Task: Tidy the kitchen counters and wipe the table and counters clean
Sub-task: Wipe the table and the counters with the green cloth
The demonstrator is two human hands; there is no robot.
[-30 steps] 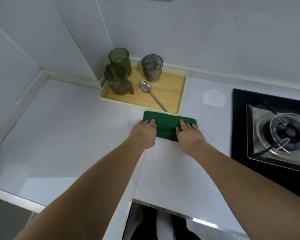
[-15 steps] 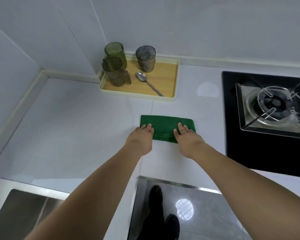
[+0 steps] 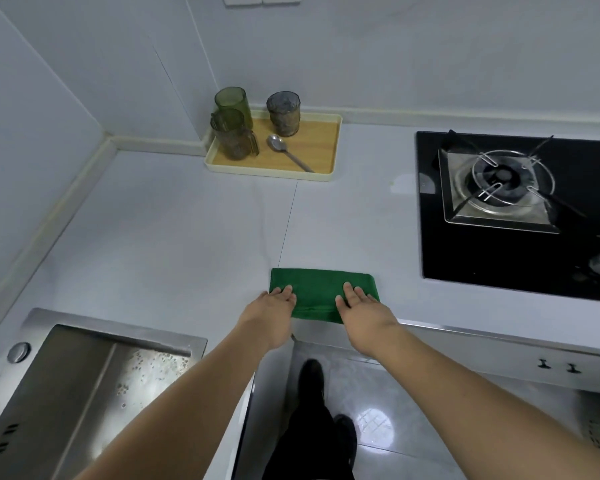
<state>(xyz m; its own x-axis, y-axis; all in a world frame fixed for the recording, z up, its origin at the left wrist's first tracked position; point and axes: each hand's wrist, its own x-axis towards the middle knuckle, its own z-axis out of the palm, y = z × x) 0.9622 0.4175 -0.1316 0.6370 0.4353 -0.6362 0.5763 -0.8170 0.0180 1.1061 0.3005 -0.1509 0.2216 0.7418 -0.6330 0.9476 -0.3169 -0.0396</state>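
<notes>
A folded green cloth [image 3: 321, 289] lies flat on the white counter [image 3: 174, 237], close to its front edge. My left hand [image 3: 271, 315] presses its left end with straight fingers. My right hand [image 3: 362, 311] presses its right end the same way. Both palms face down and the fingertips rest on the cloth.
A wooden tray [image 3: 314, 147] at the back wall holds three tumblers [image 3: 234, 133] and a spoon [image 3: 286, 150]. A black gas hob [image 3: 520, 216] lies to the right. A steel sink [image 3: 77, 382] is sunk in at the front left. The counter edge runs just below my hands.
Both hands have drawn the green cloth toward me across the counter, from just in front of the tray to the front edge. The view has pulled back, so the sink now shows.
</notes>
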